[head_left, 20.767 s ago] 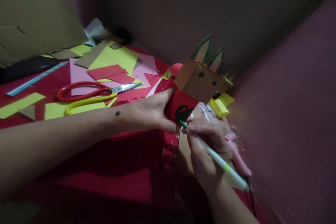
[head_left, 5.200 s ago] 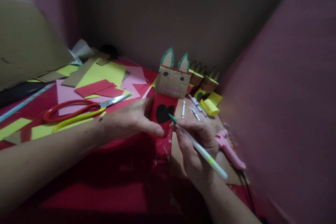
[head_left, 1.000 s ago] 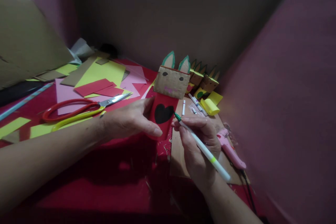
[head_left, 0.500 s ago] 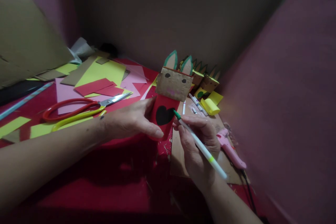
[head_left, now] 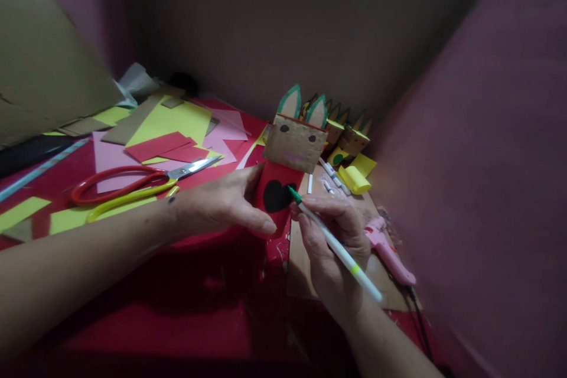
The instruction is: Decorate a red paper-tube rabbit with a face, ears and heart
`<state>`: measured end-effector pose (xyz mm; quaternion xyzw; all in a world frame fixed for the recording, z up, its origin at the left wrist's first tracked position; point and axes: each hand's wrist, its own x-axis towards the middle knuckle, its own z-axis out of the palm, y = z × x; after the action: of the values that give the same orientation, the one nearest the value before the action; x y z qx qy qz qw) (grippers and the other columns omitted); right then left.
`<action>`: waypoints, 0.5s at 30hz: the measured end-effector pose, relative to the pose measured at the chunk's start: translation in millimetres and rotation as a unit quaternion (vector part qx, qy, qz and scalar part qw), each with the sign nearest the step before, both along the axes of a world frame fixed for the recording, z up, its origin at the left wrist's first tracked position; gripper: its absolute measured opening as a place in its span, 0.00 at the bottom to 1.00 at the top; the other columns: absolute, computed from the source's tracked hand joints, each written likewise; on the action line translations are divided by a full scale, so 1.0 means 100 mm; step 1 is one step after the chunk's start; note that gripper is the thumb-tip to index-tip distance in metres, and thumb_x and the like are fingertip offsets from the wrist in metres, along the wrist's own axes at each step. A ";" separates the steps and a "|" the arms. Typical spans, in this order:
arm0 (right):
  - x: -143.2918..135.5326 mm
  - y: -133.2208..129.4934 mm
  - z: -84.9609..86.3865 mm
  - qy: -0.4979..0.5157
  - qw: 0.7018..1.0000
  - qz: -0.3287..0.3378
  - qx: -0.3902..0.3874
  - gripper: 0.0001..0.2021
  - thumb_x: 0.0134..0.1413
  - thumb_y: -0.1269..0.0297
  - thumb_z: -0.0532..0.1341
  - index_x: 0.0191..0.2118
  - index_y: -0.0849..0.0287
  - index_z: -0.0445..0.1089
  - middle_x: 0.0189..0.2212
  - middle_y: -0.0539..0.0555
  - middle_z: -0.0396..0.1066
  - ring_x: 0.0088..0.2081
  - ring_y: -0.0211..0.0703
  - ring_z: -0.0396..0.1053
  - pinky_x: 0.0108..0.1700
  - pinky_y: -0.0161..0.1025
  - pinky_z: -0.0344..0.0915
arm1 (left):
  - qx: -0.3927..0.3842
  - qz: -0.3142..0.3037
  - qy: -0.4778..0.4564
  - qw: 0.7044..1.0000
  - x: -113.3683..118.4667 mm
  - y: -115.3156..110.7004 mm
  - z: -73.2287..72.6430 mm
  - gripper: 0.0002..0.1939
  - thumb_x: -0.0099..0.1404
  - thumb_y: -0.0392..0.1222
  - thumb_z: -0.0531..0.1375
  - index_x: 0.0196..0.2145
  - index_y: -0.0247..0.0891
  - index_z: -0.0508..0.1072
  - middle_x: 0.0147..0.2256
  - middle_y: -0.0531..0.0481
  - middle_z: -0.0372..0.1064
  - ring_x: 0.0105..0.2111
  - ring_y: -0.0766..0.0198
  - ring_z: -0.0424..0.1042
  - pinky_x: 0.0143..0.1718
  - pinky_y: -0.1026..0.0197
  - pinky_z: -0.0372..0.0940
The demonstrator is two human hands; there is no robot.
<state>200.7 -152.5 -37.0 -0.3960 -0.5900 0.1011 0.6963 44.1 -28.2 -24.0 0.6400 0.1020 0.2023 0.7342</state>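
Note:
A cardboard figure [head_left: 295, 143] with two green-edged ears, drawn eyes and a red body stands in the middle. My left hand [head_left: 234, 204] is wrapped round its red body from the left, the thumb across the front. A dark heart [head_left: 275, 196] shows on that body. In my right hand [head_left: 334, 239] is a white marker [head_left: 339, 248], pinched near its green end, with the tip at the heart's upper right edge.
Scissors [head_left: 166, 180] with red and yellow handles lie left on coloured paper [head_left: 175, 124]. A pink glue gun [head_left: 392, 257] rests at the right on a board [head_left: 305, 277]. Behind it are a yellow paper roll [head_left: 354, 180], more markers [head_left: 334, 176] and similar figures [head_left: 354, 140].
The marker tip has moved slightly left over the heart, along with my right hand. The figure has tilted a little; my left hand keeps its hold.

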 end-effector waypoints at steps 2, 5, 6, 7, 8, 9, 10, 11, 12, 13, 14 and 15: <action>0.00 0.00 0.00 0.003 1.000 -0.003 0.002 0.15 0.60 0.78 0.66 0.45 0.47 0.79 0.39 0.46 0.79 0.40 0.36 0.79 0.44 0.34 0.78 | 0.000 0.000 -0.004 1.000 0.00 -0.01 0.01 0.28 0.52 0.37 0.78 0.48 0.39 0.74 0.41 0.49 0.77 0.40 0.55 0.75 0.42 0.54 0.69; 0.00 0.00 -0.02 0.010 1.000 -0.006 0.003 0.14 0.61 0.77 0.66 0.45 0.48 0.79 0.38 0.46 0.78 0.40 0.36 0.79 0.43 0.35 0.77 | -0.007 0.004 -0.011 1.000 0.01 -0.02 0.03 0.29 0.51 0.37 0.77 0.49 0.38 0.74 0.40 0.49 0.77 0.41 0.55 0.75 0.42 0.55 0.69; 0.00 0.00 -0.02 0.014 1.000 -0.006 0.001 0.14 0.61 0.76 0.66 0.45 0.48 0.79 0.38 0.46 0.78 0.40 0.36 0.79 0.44 0.36 0.77 | -0.009 0.006 -0.012 1.000 0.01 -0.03 0.04 0.29 0.50 0.36 0.77 0.49 0.38 0.74 0.40 0.49 0.77 0.40 0.55 0.75 0.42 0.55 0.69; 0.00 0.00 -0.03 0.020 1.000 -0.007 -0.003 0.14 0.61 0.76 0.66 0.45 0.47 0.79 0.38 0.46 0.79 0.39 0.36 0.79 0.43 0.36 0.77 | -0.010 0.008 -0.012 1.000 0.01 -0.03 0.04 0.29 0.50 0.36 0.77 0.49 0.38 0.74 0.39 0.49 0.77 0.40 0.55 0.75 0.42 0.55 0.69; 0.00 0.00 -0.03 0.026 1.000 -0.007 -0.007 0.13 0.61 0.76 0.66 0.45 0.47 0.79 0.38 0.46 0.79 0.39 0.36 0.78 0.43 0.35 0.76 | -0.008 0.009 -0.009 1.000 0.01 -0.03 0.04 0.29 0.50 0.36 0.77 0.49 0.38 0.74 0.39 0.49 0.77 0.39 0.55 0.75 0.41 0.55 0.69; 0.00 0.00 -0.04 0.031 0.999 -0.007 -0.010 0.13 0.61 0.75 0.66 0.45 0.47 0.79 0.38 0.46 0.79 0.38 0.36 0.78 0.42 0.35 0.76 | -0.006 0.009 -0.007 1.000 0.02 -0.03 0.04 0.29 0.50 0.36 0.77 0.48 0.38 0.74 0.39 0.49 0.77 0.39 0.55 0.75 0.41 0.55 0.69; -0.01 0.00 -0.04 0.035 0.999 -0.007 -0.012 0.13 0.62 0.75 0.66 0.45 0.47 0.79 0.38 0.46 0.79 0.38 0.35 0.78 0.41 0.35 0.76 | -0.005 0.010 -0.004 1.000 0.02 -0.03 0.04 0.28 0.50 0.36 0.77 0.48 0.38 0.75 0.39 0.49 0.77 0.39 0.56 0.75 0.41 0.55 0.69; -0.01 0.00 -0.04 0.037 0.999 -0.007 -0.014 0.13 0.62 0.75 0.66 0.45 0.47 0.79 0.38 0.45 0.79 0.37 0.35 0.78 0.40 0.34 0.76 | -0.004 0.010 -0.002 1.000 0.01 -0.03 0.04 0.27 0.50 0.36 0.77 0.48 0.38 0.75 0.39 0.49 0.77 0.39 0.56 0.75 0.41 0.55 0.69; -0.01 0.00 -0.04 0.037 0.999 -0.007 -0.014 0.12 0.62 0.74 0.66 0.45 0.47 0.79 0.38 0.45 0.78 0.37 0.35 0.77 0.40 0.34 0.75 | -0.003 0.009 -0.002 1.000 0.01 -0.03 0.04 0.27 0.51 0.36 0.77 0.48 0.38 0.75 0.40 0.49 0.77 0.39 0.56 0.75 0.41 0.55 0.69; -0.01 0.00 -0.03 0.037 0.999 -0.007 -0.013 0.12 0.62 0.74 0.66 0.44 0.47 0.79 0.38 0.45 0.78 0.36 0.35 0.77 0.39 0.34 0.75 | -0.004 0.007 -0.002 1.000 0.01 -0.03 0.04 0.27 0.51 0.36 0.77 0.48 0.39 0.75 0.39 0.49 0.77 0.39 0.56 0.75 0.41 0.55 0.69; -0.02 0.00 -0.03 0.036 0.999 -0.007 -0.012 0.12 0.62 0.74 0.66 0.45 0.47 0.79 0.37 0.45 0.78 0.36 0.35 0.77 0.38 0.34 0.75 | -0.005 0.008 -0.001 1.000 0.01 -0.03 0.04 0.27 0.51 0.36 0.76 0.48 0.39 0.75 0.39 0.50 0.77 0.39 0.56 0.75 0.42 0.55 0.69; -0.02 0.00 -0.03 0.035 0.999 -0.007 -0.012 0.12 0.62 0.74 0.66 0.45 0.47 0.79 0.37 0.46 0.78 0.36 0.35 0.77 0.38 0.35 0.75 | -0.005 0.010 0.001 1.000 0.01 -0.04 0.04 0.27 0.51 0.36 0.76 0.48 0.39 0.75 0.39 0.50 0.77 0.39 0.56 0.75 0.42 0.54 0.69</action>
<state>199.1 -152.5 -39.9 -0.4049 -0.5615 0.1170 0.7121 44.7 -31.7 -19.8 0.6355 0.1099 0.2089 0.7351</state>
